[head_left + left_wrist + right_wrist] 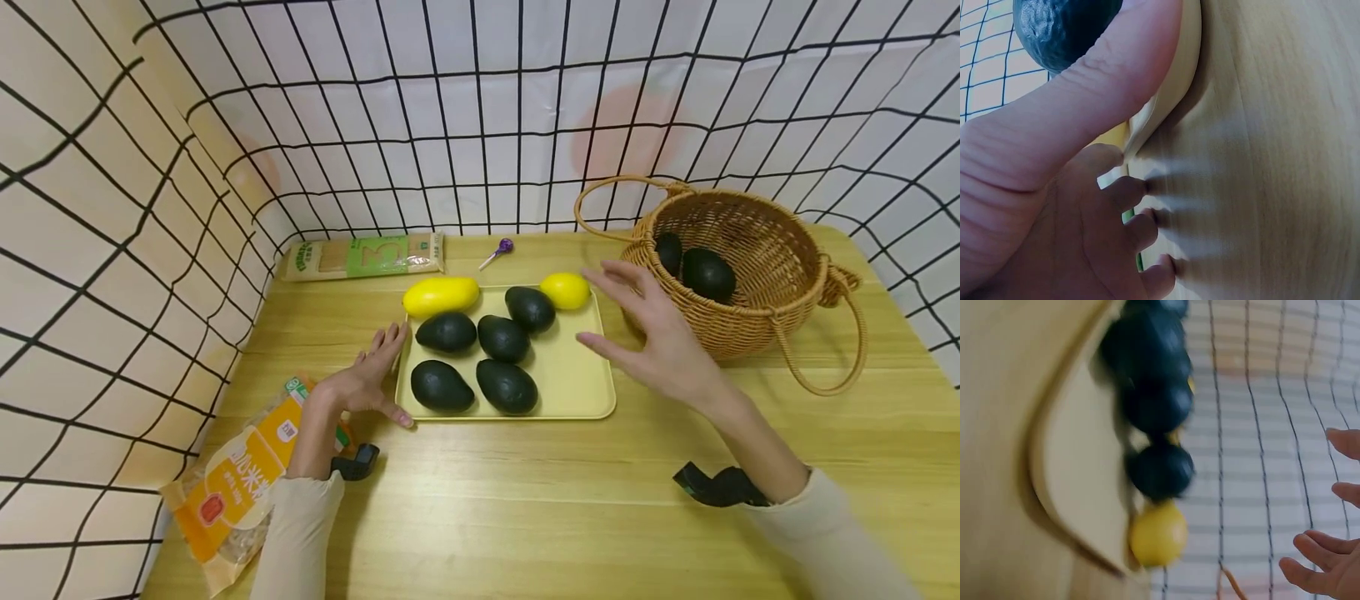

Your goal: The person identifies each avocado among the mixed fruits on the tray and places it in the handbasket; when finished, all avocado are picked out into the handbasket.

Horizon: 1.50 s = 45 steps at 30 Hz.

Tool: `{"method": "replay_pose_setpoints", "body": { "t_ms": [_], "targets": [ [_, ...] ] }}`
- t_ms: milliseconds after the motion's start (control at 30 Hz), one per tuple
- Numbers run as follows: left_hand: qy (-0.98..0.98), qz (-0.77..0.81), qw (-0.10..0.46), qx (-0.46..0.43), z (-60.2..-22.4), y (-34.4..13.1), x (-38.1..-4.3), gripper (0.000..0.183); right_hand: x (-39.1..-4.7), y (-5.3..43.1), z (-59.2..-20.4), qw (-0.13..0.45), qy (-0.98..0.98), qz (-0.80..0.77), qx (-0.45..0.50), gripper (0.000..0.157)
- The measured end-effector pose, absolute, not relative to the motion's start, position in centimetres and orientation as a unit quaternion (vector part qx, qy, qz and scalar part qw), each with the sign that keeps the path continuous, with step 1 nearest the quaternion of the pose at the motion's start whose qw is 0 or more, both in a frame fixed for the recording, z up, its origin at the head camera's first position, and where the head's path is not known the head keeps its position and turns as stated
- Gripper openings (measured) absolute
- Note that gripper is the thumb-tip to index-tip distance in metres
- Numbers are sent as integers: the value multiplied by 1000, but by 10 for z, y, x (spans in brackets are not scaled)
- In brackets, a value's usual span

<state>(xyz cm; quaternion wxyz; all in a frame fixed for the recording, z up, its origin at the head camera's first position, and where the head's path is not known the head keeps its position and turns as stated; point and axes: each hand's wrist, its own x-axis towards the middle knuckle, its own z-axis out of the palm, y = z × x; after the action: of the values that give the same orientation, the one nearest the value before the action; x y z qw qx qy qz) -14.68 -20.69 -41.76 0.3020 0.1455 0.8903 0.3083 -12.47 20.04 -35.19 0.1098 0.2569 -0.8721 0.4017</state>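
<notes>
A pale yellow tray (pixel 573 375) lies on the wooden table, carrying several dark avocados (pixel 507 387). Along its far edge sit a long yellow mango-like fruit (pixel 441 296) and a lemon (pixel 565 291). My left hand (pixel 358 382) rests at the tray's left side, fingers spread and thumb at the near corner; the left wrist view shows the thumb (pixel 1116 75) along the rim. Over the tray's right side hovers my right hand (pixel 663 337), fingers apart and holding nothing. To its right stands a wicker basket (pixel 757 329) with two avocados (pixel 708 275) visible inside.
A packet of dry noodles (pixel 363 256) and a purple lollipop (pixel 505 246) lie behind the tray. An orange-labelled bag (pixel 243 479) is at the left, partly under my left forearm. Black wire grid (pixel 517 108) encloses the table's back and sides. The basket's handle (pixel 858 358) hangs outward.
</notes>
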Motion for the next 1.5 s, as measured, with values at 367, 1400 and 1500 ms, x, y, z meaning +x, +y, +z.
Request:
{"method": "replay_pose_setpoints", "body": {
  "t_ms": [367, 1400, 1500],
  "targets": [
    [889, 314, 300, 149, -417, -206, -147, 142, -104, 154, -389, -20, -871, 388, 300, 69],
    [887, 316, 304, 143, -418, -206, -147, 142, -99, 122, -423, -14, -886, 358, 293, 49],
    [888, 314, 305, 142, -417, -206, -147, 143, -99, 121, -422, -13, -888, 354, 294, 49]
  ]
}}
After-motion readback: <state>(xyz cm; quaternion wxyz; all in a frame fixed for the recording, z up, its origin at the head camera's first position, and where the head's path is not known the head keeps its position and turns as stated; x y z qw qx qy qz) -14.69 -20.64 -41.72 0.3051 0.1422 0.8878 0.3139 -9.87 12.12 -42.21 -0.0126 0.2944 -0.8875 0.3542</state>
